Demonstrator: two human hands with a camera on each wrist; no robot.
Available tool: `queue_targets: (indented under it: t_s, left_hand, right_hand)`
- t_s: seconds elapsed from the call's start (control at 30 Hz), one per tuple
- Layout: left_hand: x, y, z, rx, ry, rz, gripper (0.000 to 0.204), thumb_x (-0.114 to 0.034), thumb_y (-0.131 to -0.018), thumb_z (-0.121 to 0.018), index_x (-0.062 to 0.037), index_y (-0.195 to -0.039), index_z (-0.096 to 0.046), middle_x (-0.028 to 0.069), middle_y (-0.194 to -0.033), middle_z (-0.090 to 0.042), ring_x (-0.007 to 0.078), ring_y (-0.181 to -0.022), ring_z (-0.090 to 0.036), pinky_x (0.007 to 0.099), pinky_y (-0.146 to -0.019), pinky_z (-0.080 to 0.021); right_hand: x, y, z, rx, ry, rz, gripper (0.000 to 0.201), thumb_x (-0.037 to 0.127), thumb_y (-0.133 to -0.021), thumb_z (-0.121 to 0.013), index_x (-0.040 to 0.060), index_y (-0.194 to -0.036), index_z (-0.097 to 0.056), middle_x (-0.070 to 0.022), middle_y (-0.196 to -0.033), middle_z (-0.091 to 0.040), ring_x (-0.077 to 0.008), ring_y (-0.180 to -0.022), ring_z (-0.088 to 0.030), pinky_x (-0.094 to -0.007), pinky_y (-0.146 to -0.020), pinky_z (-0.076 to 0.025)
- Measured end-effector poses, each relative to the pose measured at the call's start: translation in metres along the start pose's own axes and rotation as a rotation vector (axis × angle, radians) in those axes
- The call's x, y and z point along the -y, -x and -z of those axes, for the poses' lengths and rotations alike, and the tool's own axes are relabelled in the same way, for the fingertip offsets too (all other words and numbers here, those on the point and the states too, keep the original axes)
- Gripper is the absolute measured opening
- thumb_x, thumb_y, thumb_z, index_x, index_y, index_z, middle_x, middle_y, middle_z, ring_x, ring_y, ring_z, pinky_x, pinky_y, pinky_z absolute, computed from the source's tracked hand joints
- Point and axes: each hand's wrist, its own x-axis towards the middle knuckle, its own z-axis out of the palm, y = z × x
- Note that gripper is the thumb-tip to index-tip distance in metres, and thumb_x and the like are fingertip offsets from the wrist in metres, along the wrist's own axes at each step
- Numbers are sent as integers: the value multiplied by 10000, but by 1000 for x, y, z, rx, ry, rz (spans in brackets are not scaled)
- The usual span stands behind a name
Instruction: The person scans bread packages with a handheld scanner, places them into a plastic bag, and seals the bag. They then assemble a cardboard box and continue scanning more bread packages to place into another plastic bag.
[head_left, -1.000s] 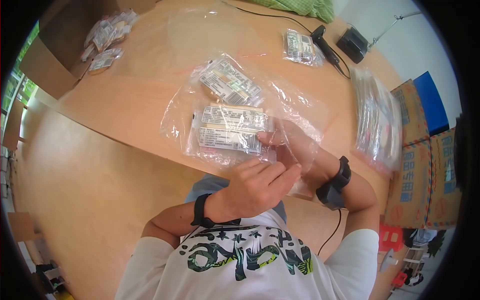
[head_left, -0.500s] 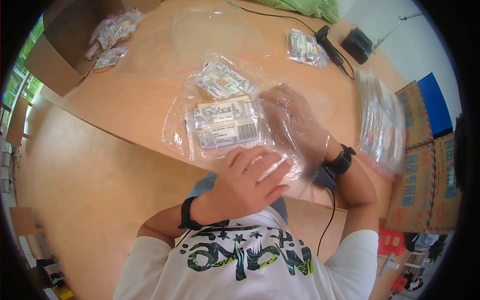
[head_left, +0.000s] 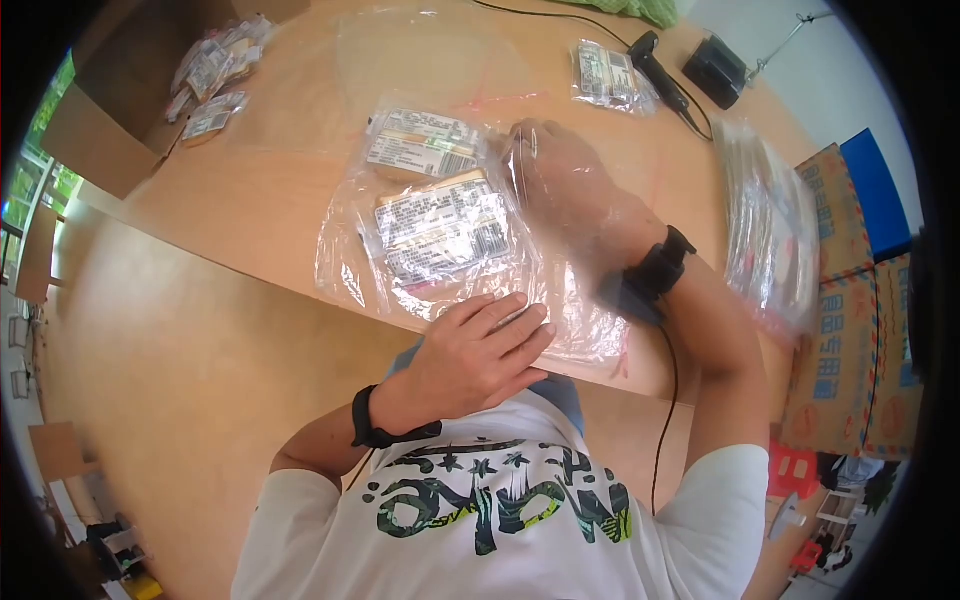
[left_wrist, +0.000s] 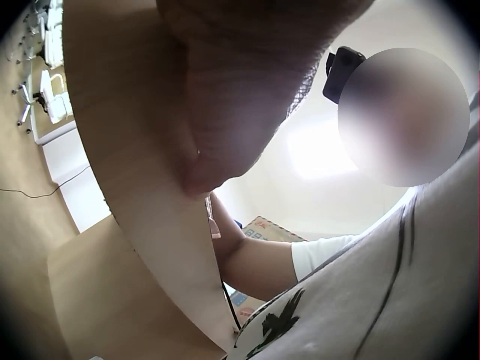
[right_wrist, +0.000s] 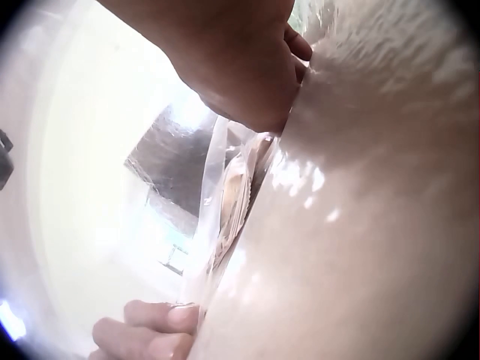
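A large clear plastic bag (head_left: pixel 345 265) lies near the table's front edge. Inside are two flat packets with printed labels: the nearer packet (head_left: pixel 440 225) slightly overlaps the farther packet (head_left: pixel 422 142). My right hand (head_left: pixel 565 175) reaches into the bag, seen hazily through its film, with the fingers beside the packets' right ends. At the bag's near edge, my left hand (head_left: pixel 480 350) rests with fingers extended over the film. The right wrist view shows the right hand (right_wrist: pixel 240 67) low against the table, a packet (right_wrist: pixel 234 199) just past it, and the left fingertips (right_wrist: pixel 176 319).
A stack of clear bags (head_left: pixel 765 230) lies at the right beside printed cartons (head_left: pixel 840 330). Farther back are a labelled packet (head_left: pixel 605 75), a handheld scanner (head_left: pixel 660 75) with its cable and a black stand (head_left: pixel 715 72). More packets (head_left: pixel 220 60) lie by an open carton (head_left: pixel 95 140).
My right hand has moved away from the near packet's right end, farther across the table inside the bag. The left hand has lowered onto the bag's near edge. Both packets have shifted slightly left and away.
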Motion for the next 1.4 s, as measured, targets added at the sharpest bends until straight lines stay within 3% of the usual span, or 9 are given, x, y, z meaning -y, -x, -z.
queue_targets:
  t_s: [0.07, 0.27, 0.47, 0.67, 0.87, 1.07, 1.17, 1.27, 1.4]
  left_hand:
    - [0, 1, 1, -5, 9, -1, 436, -334, -782, -699, -118, -1154, -628, 56, -1227, -587, 250, -1140, -540, 384, -918, -439]
    - [2, 6, -3, -79, 23, 14, 427, -324, -786, -703, -111, -1149, -634, 58, -1216, -598, 257, -1121, -556, 374, -905, -456]
    - [1, 2, -4, -99, 4, -23, 420, -317, -793, -705, -107, -1151, -637, 64, -1211, -601, 259, -1120, -558, 376, -911, -458]
    - [2, 2, -2, -114, -1, -19, 418, -312, -785, -711, -105, -1141, -643, 64, -1211, -601, 255, -1119, -559, 379, -912, -458]
    - [0, 4, -5, -107, 27, 6, 426, -306, -770, -717, -104, -1139, -645, 65, -1207, -606, 259, -1112, -562, 381, -911, -462]
    - [3, 3, -1, -135, 16, -13, 422, -304, -764, -719, -106, -1129, -647, 61, -1200, -611, 259, -1099, -570, 379, -906, -472]
    - [3, 1, 0, -133, 29, -12, 408, -302, -766, -715, -105, -1118, -650, 61, -1189, -614, 257, -1097, -572, 380, -910, -473]
    - [1, -2, 2, -111, 38, -16, 395, -299, -767, -712, -104, -1106, -653, 60, -1174, -618, 254, -1101, -572, 380, -914, -473]
    - [3, -2, -1, -138, 11, -62, 386, -292, -770, -710, -102, -1101, -654, 56, -1162, -620, 254, -1105, -572, 374, -912, -475]
  right_hand:
    - [-11, 2, -19, -106, 69, 84, 171, 96, -781, -585, 33, -930, -640, -127, -920, -583, -288, -759, -546, -389, -735, -472]
    - [23, 15, 23, -101, -296, -123, 271, 112, -795, -582, 43, -1051, -639, -128, -977, -590, -312, -938, -563, -379, -799, -472]
    - [-4, 19, 6, 15, 66, 146, 363, 170, -850, -575, 57, -1195, -572, -134, -1114, -589, -336, -1020, -555, -410, -865, -460]
    - [-11, 16, -15, -95, 46, 78, 296, 239, -891, -562, 58, -1118, -618, -166, -1142, -587, -345, -1050, -545, -420, -858, -450]
    - [24, 21, 32, 192, -820, -683, 283, 266, -878, -615, -11, -860, -666, -148, -765, -636, -221, -708, -599, -352, -649, -473]
    - [32, 19, 43, 394, -1106, -637, 230, 197, -849, -652, -31, -828, -677, -39, -664, -622, -97, -616, -537, -270, -563, -437]
    - [28, 18, 41, 574, -1395, -680, 238, 192, -854, -648, -43, -876, -680, -11, -701, -637, -89, -625, -538, -254, -570, -438]
    - [23, 16, 46, 679, -1333, -662, 245, 193, -864, -644, -25, -973, -672, -35, -705, -642, -106, -620, -536, -278, -577, -443]
    - [33, 18, 42, 332, -901, -408, 255, 195, -863, -651, 13, -1043, -657, -61, -732, -619, -161, -623, -532, -309, -594, -441]
